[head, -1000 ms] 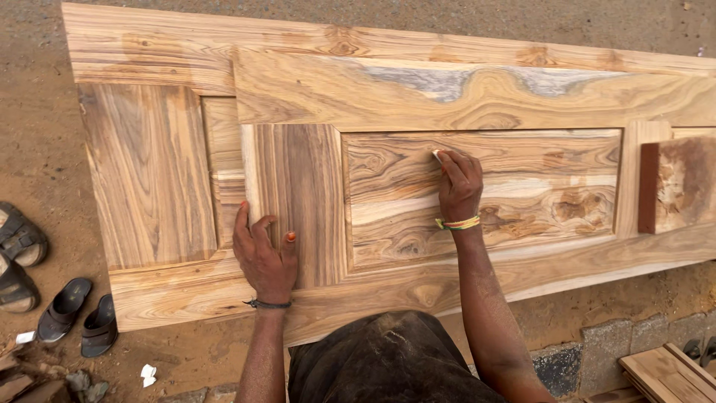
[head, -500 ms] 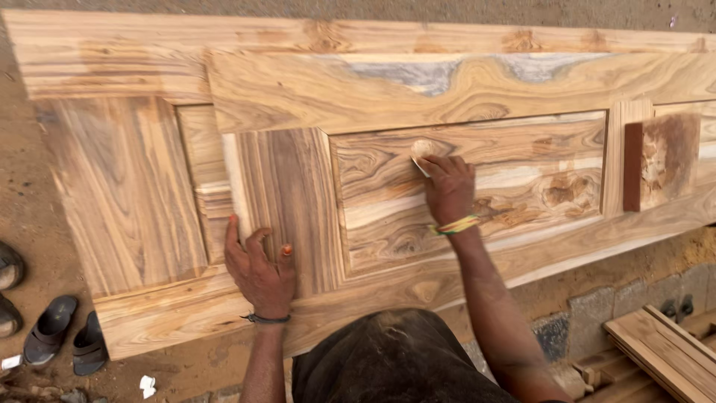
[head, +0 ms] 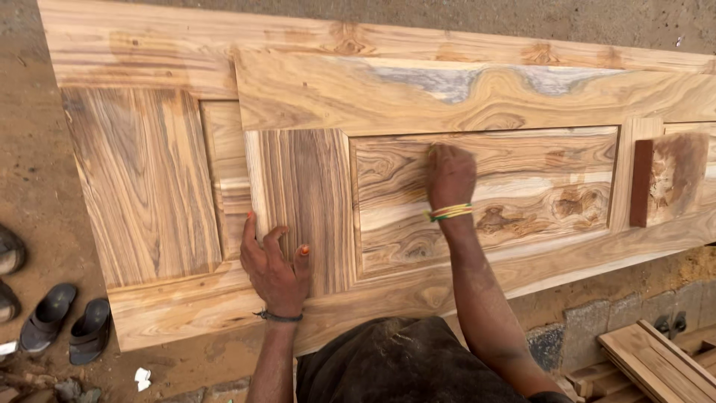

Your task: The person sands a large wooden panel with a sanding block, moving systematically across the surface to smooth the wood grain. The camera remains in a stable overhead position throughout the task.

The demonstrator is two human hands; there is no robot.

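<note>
A large panelled wooden door [head: 418,97] lies flat on sandy ground, its long side running left to right across the head view, with strong brown and yellow grain and a grey streak in the upper rail. The left hand [head: 277,272] lies flat and spread, palm down, on the vertical stile between two panels near the door's near edge, fingers wide, holding nothing; a dark band circles its wrist. The right hand [head: 450,175] is curled, fingers bunched and pressed against the top left part of the recessed centre panel [head: 537,194], just below the upper rail. Whether something is gripped under those fingers cannot be told, as the back of the hand covers them. Yellow and green bangles [head: 450,213] sit on the right wrist. A small reddish-brown wooden block [head: 667,179] stands on the door near its right end, well apart from both hands. On the ground off the door's left end lie a pair of dark sandals [head: 67,330] and, further left at the frame edge, parts of another pair. A small white scrap [head: 142,377] lies on the ground below the door's near left corner. Stacked wooden planks [head: 656,358] rest off the near right corner, beside grey paving stones [head: 589,332].
</note>
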